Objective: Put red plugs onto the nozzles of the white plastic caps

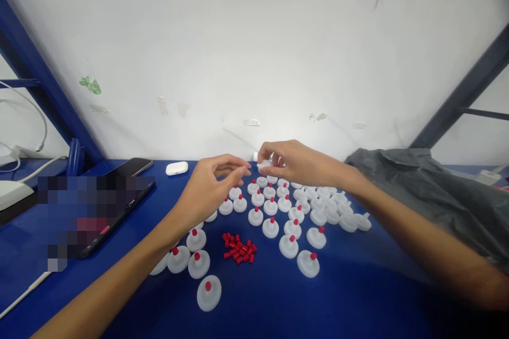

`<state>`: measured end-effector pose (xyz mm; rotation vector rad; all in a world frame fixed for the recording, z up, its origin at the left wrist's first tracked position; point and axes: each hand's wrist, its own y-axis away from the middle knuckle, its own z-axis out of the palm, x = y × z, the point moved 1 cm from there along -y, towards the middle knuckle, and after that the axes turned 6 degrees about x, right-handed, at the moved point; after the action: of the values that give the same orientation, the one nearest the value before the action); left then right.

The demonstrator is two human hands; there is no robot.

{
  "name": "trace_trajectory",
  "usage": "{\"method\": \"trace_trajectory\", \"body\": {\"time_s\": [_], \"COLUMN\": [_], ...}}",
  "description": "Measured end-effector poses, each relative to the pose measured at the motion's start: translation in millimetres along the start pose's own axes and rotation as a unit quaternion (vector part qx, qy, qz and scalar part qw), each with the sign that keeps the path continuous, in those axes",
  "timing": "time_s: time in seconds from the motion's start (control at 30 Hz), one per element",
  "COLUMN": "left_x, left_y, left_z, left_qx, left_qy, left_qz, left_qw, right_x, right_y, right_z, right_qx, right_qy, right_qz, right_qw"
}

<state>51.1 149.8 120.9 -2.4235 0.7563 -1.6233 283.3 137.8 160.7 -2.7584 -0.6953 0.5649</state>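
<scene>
My right hand [288,161] pinches a white round plastic lid [265,164], partly hidden by the fingers, above the back of the blue table. Just left of it, my left hand [218,183] has its thumb and fingertips brought together; whatever sits between them is too small to make out. Beneath and around both hands stand many white lids with red caps [271,226] on their spouts. More white lids without red on their spouts [330,206] crowd together at the right. A heap of loose small red caps [239,250] lies in the middle, in front of my hands.
At left lie a dark phone [133,166], a larger device [119,222] partly blurred out, and a white cable [27,291]. A white earbud case [177,168] rests near the wall [238,53]. Dark grey plastic sheeting [401,190] covers the right side, near blue frame posts [47,74].
</scene>
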Motion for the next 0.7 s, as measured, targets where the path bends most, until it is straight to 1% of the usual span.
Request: {"method": "trace_trajectory", "body": {"time_s": [0.07, 0.17, 0.27, 0.4, 0.57, 0.7], "left_x": [0, 2, 4, 3, -1, 0], "left_y": [1, 2, 2, 0, 0, 0], "left_z": [-0.9, -0.4, 0.8, -1.0, -5.5, -5.1], "left_qx": [0.020, 0.023, 0.016, 0.029, 0.043, 0.050], "left_qy": [0.019, 0.034, 0.047, 0.064, 0.076, 0.047], "left_qz": [-0.008, -0.010, -0.014, -0.025, -0.027, 0.000], "left_qw": [1.000, 0.999, 0.999, 0.997, 0.996, 0.998], "right_x": [-13, -25, -28, -24, -21, -22], "right_y": [3, 6, 5, 3, 2, 2], "right_z": [2, 5, 7, 7, 8, 10], "right_qx": [0.003, 0.020, 0.031, 0.051, 0.096, 0.122], "right_qy": [0.005, 0.037, 0.052, 0.045, -0.013, -0.081], "right_qz": [-0.022, -0.047, -0.055, -0.050, -0.034, -0.027], "right_qw": [1.000, 0.998, 0.997, 0.996, 0.995, 0.989]}}
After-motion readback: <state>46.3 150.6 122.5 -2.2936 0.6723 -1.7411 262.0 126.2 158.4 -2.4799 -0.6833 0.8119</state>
